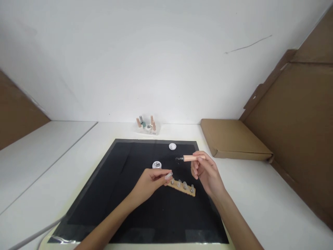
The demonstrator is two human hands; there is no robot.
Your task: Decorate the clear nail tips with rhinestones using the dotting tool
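Between the thumb and fingers of my left hand is a clear false nail tip. My right hand pinches the peach handle of a nail polish brush, held level with its dark bristle end pointing left. The brush tip and the nail tip are apart. Below and right of my left fingers lies a tan display strip, with several clear nail tips standing on small metal-looking studs. A round white pot with shiny silvery contents stands just behind my left hand.
A white round lid lies at the back of the black mat. Against the wall stands a clear holder with several polish bottles. A flat cardboard box is at the right, beside a tall cardboard panel.
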